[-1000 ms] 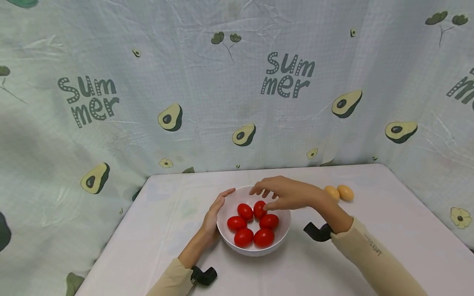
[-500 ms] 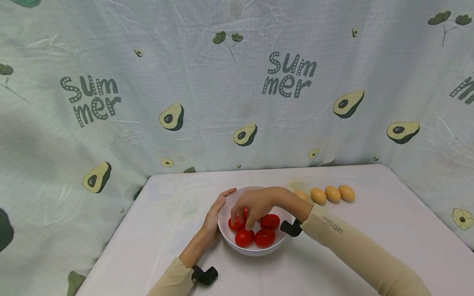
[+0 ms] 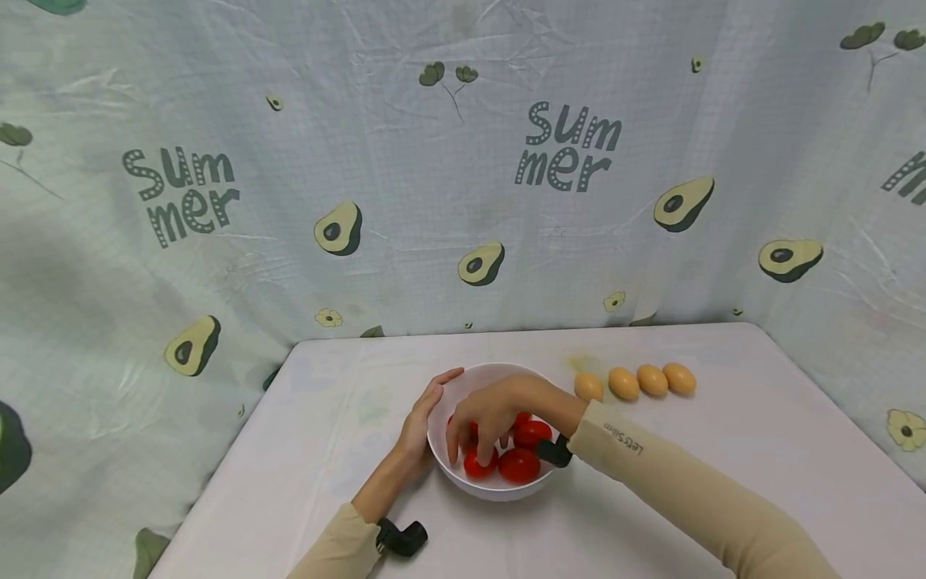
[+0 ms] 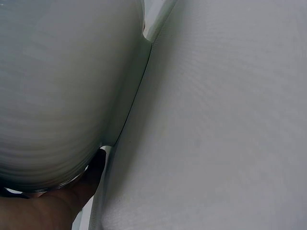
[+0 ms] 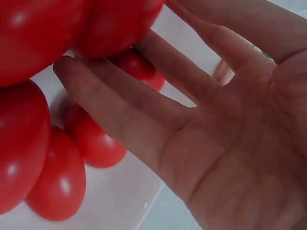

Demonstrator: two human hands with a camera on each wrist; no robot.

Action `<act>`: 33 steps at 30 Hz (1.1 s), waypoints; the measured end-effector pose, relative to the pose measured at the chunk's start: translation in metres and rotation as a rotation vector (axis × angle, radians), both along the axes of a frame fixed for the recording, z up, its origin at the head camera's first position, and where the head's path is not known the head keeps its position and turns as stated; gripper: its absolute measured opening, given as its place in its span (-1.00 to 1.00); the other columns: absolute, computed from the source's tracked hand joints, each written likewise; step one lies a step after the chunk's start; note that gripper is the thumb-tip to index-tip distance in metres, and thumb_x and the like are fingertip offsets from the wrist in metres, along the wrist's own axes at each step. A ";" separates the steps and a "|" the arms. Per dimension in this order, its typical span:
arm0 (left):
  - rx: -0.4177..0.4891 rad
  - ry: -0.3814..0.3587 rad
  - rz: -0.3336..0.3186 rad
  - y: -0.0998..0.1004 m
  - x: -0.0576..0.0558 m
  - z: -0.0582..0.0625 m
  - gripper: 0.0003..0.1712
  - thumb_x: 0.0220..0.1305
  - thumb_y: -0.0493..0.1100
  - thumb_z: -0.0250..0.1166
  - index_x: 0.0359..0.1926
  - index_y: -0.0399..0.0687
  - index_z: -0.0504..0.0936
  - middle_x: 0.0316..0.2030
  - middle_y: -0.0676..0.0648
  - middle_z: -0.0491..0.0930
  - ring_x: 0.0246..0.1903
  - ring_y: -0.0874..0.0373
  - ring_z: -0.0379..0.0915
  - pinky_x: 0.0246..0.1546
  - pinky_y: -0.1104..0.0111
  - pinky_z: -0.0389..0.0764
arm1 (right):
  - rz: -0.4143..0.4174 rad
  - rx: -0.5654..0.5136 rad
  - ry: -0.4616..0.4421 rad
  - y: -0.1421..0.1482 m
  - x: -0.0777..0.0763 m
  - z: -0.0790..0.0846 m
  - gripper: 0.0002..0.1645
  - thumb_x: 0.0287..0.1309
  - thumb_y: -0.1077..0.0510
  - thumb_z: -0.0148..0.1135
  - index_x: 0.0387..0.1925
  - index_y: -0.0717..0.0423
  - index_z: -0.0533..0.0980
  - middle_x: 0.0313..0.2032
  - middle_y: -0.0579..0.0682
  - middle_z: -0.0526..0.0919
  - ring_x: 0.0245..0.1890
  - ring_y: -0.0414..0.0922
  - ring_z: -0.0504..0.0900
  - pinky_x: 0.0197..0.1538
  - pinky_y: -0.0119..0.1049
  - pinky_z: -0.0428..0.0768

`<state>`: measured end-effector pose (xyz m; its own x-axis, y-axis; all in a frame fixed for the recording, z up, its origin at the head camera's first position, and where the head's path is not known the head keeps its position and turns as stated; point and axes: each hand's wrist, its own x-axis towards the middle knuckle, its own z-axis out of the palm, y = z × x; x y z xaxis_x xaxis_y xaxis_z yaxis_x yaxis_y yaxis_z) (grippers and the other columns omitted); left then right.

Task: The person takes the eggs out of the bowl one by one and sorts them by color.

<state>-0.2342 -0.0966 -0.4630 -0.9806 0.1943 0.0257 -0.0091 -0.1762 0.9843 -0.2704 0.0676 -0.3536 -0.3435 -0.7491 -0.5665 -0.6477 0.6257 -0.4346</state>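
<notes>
My left hand (image 3: 418, 422) rests along the left outer wall of a white bowl (image 3: 492, 492), with a straight finger reaching up to the rim. In the left wrist view, a fingertip (image 4: 98, 160) of it touches the lower wall near the bowl's foot. Inside the bowl lie several glossy red eggs (image 3: 519, 466). My right hand (image 3: 488, 410) is down in the bowl over them, palm down, its fingers pointing to the near left. The right wrist view shows its fingers spread and nearly straight, fingertips close by a red egg (image 5: 117, 26), partly hiding the eggs behind.
Several yellow-orange eggs (image 3: 623, 384) lie in a row on the white-covered table (image 3: 615, 498), right of the bowl and behind the right forearm. A curtain (image 3: 405, 161) printed with avocados hangs behind the table and along its left and right sides.
My right hand has moved from above the bowl's far right rim down and left in among the red eggs. The row of yellow-orange eggs has come into full view. The left hand stays at the bowl.
</notes>
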 end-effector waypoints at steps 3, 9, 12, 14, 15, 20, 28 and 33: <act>0.006 0.007 -0.013 -0.001 0.000 0.000 -0.42 0.66 0.03 -0.32 0.54 0.10 0.27 0.49 -0.07 0.30 0.32 0.20 0.38 0.26 0.55 0.46 | 0.008 0.036 -0.019 -0.004 -0.002 -0.002 -0.58 0.16 0.21 0.46 -0.06 -0.40 0.67 -0.14 -0.24 0.62 -0.32 -0.13 0.67 -0.17 -0.22 0.80; 0.010 0.007 -0.031 -0.001 -0.001 0.001 -0.42 0.66 0.00 -0.35 0.55 0.06 0.23 0.51 -0.08 0.27 0.33 0.22 0.36 0.28 0.55 0.45 | 0.008 0.078 -0.029 -0.009 -0.005 -0.006 -0.55 0.19 0.24 0.44 -0.07 -0.43 0.64 -0.11 -0.17 0.57 -0.35 -0.11 0.69 -0.13 -0.15 0.80; 0.011 0.012 -0.042 -0.002 -0.001 0.002 -0.41 0.66 0.00 -0.35 0.56 0.04 0.21 0.53 -0.10 0.24 0.36 0.18 0.32 0.30 0.54 0.43 | 0.013 0.088 -0.014 -0.011 -0.005 -0.007 -0.56 0.19 0.24 0.44 -0.09 -0.43 0.62 -0.10 -0.17 0.56 -0.35 -0.12 0.67 -0.12 -0.17 0.80; 0.013 0.013 -0.047 -0.002 -0.001 0.001 -0.41 0.67 0.00 -0.35 0.56 0.03 0.20 0.54 -0.11 0.22 0.39 0.15 0.29 0.31 0.54 0.42 | 0.024 0.093 -0.001 -0.012 -0.004 -0.007 -0.57 0.20 0.23 0.44 -0.10 -0.43 0.61 -0.11 -0.17 0.55 -0.33 -0.14 0.65 -0.11 -0.19 0.79; 0.014 0.013 -0.048 -0.002 -0.002 0.001 -0.41 0.67 0.01 -0.35 0.56 0.03 0.20 0.54 -0.11 0.22 0.40 0.14 0.28 0.32 0.53 0.41 | 0.032 0.094 0.009 -0.013 -0.004 -0.007 -0.58 0.20 0.23 0.44 -0.11 -0.43 0.61 -0.11 -0.18 0.55 -0.31 -0.15 0.64 -0.11 -0.20 0.79; 0.002 0.013 -0.046 -0.002 -0.001 0.001 -0.41 0.67 0.02 -0.35 0.57 0.03 0.20 0.53 -0.11 0.23 0.38 0.15 0.29 0.32 0.51 0.39 | 0.043 0.093 0.015 -0.013 -0.004 -0.008 -0.59 0.21 0.22 0.42 -0.11 -0.43 0.60 -0.11 -0.18 0.56 -0.24 -0.19 0.60 -0.09 -0.25 0.77; 0.014 0.009 -0.046 -0.002 0.000 0.002 -0.41 0.67 0.02 -0.35 0.57 0.02 0.19 0.52 -0.12 0.24 0.35 0.19 0.32 0.31 0.53 0.41 | 0.067 0.051 0.053 -0.008 -0.003 -0.004 -0.59 0.22 0.21 0.41 -0.09 -0.42 0.60 -0.16 -0.18 0.56 -0.26 -0.21 0.59 -0.09 -0.23 0.77; 0.018 -0.005 -0.028 -0.001 0.000 0.004 -0.42 0.66 0.00 -0.32 0.55 0.08 0.22 0.51 -0.06 0.26 0.41 0.13 0.26 0.32 0.56 0.41 | 0.055 0.022 0.097 -0.003 -0.002 0.004 -0.59 0.20 0.20 0.42 -0.08 -0.41 0.58 -0.15 -0.21 0.56 -0.26 -0.23 0.60 -0.14 -0.30 0.76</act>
<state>-0.2343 -0.0974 -0.4595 -0.9748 0.2216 0.0247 -0.0191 -0.1936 0.9809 -0.2721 0.0644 -0.3497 -0.3562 -0.7563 -0.5488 -0.7196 0.5967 -0.3551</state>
